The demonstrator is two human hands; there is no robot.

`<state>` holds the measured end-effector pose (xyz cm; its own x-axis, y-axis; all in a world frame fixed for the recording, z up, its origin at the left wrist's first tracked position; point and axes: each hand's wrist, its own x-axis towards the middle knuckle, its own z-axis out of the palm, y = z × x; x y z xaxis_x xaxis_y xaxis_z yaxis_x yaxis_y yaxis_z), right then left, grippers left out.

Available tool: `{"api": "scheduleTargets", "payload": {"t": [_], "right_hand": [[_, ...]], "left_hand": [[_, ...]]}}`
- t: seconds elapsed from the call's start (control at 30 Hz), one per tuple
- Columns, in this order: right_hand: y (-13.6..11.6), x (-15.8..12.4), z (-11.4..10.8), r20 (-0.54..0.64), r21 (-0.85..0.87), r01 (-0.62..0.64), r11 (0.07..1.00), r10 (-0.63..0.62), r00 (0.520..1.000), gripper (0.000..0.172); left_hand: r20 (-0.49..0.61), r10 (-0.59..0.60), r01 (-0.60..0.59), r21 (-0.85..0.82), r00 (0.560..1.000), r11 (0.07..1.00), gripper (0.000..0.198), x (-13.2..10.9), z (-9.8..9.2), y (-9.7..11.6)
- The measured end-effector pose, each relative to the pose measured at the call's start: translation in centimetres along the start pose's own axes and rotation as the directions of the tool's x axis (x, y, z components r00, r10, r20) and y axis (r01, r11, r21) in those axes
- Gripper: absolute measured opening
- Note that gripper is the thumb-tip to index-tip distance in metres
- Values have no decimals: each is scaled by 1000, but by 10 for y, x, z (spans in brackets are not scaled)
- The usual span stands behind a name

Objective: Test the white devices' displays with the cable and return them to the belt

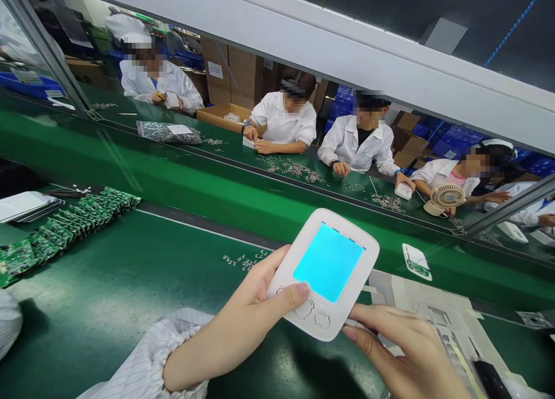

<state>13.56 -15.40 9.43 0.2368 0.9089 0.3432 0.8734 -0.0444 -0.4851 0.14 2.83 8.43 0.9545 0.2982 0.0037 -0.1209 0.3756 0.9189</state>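
Observation:
A white device with a rounded case, a lit light-blue screen and outlined buttons [333, 266] is tilted above the green bench. My left hand [264, 300] grips its left side, with the thumb over the button area below the screen. At the device's lower right edge is my right hand [399, 341], thumb and fingers pinched together. Something thin shows between those fingers, too little of it to name. Small loose metal parts [243, 261] lie on the bench just behind my left hand.
A row of green circuit boards [73, 220] stands at the left beside stacked white panels [26, 205]. An opened white case with a board [417, 261] lies on the green conveyor [243, 199]. A dark-handled tool [492, 379] is at lower right. Several co-workers sit across the line.

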Motion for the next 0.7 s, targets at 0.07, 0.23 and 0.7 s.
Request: {"api": "scheduleTargets", "payload": {"t": [0.07, 0.23, 0.7], "right_hand": [[0, -1, 1, -4, 10, 0, 1000, 0, 1000, 37], [1, -3, 3, 18, 10, -15, 1000, 15, 1000, 29], [10, -17, -13, 19, -203, -24, 979, 28, 999, 22]], "left_hand": [[13, -3, 4, -6, 1000, 1000, 35, 1, -2, 2], [40, -33, 34, -34, 999, 999, 35, 3, -6, 5], [-360, 223, -166, 183, 906, 969, 48, 25, -38, 14]]}}
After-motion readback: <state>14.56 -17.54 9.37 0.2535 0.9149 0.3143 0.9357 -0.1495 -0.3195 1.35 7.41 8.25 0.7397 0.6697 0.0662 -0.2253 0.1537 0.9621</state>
